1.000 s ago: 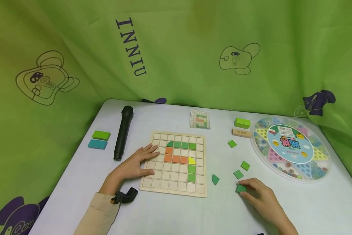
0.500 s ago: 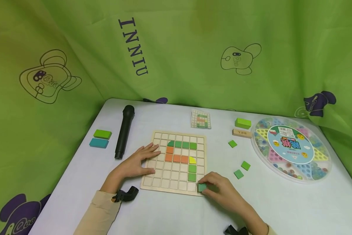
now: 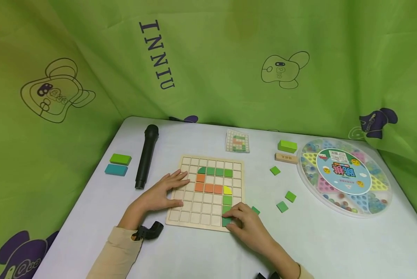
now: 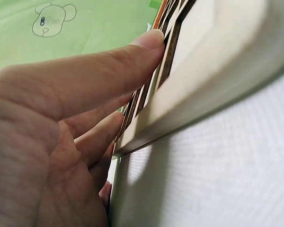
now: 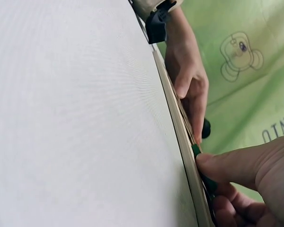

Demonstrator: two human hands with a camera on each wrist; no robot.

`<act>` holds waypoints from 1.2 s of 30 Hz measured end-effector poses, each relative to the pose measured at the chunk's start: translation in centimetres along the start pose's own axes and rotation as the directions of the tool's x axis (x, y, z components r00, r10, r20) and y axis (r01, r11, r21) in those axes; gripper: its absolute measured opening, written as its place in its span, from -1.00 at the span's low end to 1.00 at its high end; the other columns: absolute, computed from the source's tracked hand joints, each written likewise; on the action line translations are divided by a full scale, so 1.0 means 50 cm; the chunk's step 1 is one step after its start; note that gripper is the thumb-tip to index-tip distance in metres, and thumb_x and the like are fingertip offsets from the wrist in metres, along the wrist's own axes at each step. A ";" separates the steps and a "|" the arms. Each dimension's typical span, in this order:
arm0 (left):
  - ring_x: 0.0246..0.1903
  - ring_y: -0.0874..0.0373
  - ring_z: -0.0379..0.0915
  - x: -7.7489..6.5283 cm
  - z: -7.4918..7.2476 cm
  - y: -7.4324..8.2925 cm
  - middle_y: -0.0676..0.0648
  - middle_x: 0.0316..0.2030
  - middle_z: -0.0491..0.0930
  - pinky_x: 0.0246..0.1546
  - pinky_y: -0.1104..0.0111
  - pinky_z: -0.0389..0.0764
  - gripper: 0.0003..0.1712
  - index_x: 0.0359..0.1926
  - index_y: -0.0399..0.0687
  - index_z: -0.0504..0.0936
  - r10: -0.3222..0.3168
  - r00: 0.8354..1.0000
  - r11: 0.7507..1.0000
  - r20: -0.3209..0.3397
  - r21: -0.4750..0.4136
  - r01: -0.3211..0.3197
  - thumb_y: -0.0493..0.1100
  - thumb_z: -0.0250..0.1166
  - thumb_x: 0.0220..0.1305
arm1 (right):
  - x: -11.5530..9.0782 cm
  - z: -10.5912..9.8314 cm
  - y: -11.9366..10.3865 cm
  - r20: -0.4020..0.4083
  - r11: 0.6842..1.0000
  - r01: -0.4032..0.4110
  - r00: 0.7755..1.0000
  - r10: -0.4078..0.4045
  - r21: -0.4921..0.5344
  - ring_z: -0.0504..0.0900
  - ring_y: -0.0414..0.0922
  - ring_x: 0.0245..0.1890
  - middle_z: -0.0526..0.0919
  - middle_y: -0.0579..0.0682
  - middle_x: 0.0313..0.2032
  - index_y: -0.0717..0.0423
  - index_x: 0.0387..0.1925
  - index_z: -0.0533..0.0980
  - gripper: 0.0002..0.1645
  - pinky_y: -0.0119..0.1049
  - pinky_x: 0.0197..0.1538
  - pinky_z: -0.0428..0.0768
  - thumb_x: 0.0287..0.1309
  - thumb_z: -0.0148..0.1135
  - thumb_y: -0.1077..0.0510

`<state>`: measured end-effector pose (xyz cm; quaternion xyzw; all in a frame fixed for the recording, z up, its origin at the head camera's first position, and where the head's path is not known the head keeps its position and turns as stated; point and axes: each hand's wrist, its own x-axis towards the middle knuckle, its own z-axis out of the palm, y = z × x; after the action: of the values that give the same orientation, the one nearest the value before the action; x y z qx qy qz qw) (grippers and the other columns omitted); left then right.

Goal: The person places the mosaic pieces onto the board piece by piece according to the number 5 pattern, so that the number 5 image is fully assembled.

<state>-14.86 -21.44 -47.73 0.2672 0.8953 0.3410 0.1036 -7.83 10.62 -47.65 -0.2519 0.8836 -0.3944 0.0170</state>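
Observation:
A square wooden grid board (image 3: 206, 207) lies on the white table, with green, orange and yellow tiles set in some of its cells. My left hand (image 3: 160, 195) rests on the board's left edge, fingers spread; the left wrist view shows its thumb (image 4: 109, 71) on the rim. With my right hand (image 3: 250, 228) I pinch a dark green square tile (image 3: 226, 222) at a bottom-row cell, just below a lighter green tile (image 3: 227, 200) column. In the right wrist view the tile (image 5: 196, 150) sits partly under the thumb; whether it lies flat cannot be told.
Right of the board lie loose green tiles (image 3: 282, 207), one partly behind my hand. A pattern card (image 3: 237, 141) lies behind it. A black microphone (image 3: 147, 157) and two blocks (image 3: 116, 169) stand left; a round marble game box (image 3: 344, 176) is at right.
My right hand has carried the green tile leftward from the table to the board's bottom row. My left hand has stayed on the board's left edge.

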 end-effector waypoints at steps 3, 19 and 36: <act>0.46 -0.08 -0.15 -0.001 -0.001 0.000 -0.05 0.43 0.13 0.43 -0.07 -0.16 -0.15 0.33 -0.08 0.36 0.002 1.000 1.000 0.000 0.004 -0.002 0.09 0.41 0.03 | 0.000 0.003 -0.001 -0.002 1.000 -0.006 1.000 0.006 0.004 0.38 -0.34 -0.28 0.48 -0.30 -0.25 -0.04 -0.21 0.65 -0.69 -0.52 -0.31 0.42 -0.06 0.42 0.26; 0.46 -0.08 -0.14 -0.001 -0.005 0.000 -0.05 0.43 0.14 0.42 -0.09 -0.15 -0.14 0.33 -0.07 0.36 0.007 1.000 1.000 -0.005 0.005 -0.007 0.09 0.41 0.03 | 0.002 0.005 0.002 -0.001 1.000 0.001 1.000 -0.001 0.019 0.40 -0.33 -0.22 0.50 -0.24 -0.22 -0.04 -0.14 0.64 -0.63 -0.50 -0.26 0.44 -0.07 0.43 0.25; 0.46 -0.08 -0.14 0.001 0.002 -0.003 -0.04 0.43 0.13 0.42 -0.07 -0.15 -0.13 0.34 -0.06 0.34 0.014 1.000 1.000 -0.007 0.009 -0.014 0.10 0.42 0.03 | -0.020 -0.091 0.053 -0.131 0.999 0.001 0.991 -0.008 -0.052 0.59 -0.19 -0.16 0.61 -0.20 -0.11 0.06 -0.07 0.60 -0.52 -0.36 -0.11 0.60 -0.14 0.47 0.28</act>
<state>-14.92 -21.47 -47.89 0.2729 0.8953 0.3385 0.0967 -9.14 15.70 -46.54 -0.2279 0.8922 -0.3870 -0.0484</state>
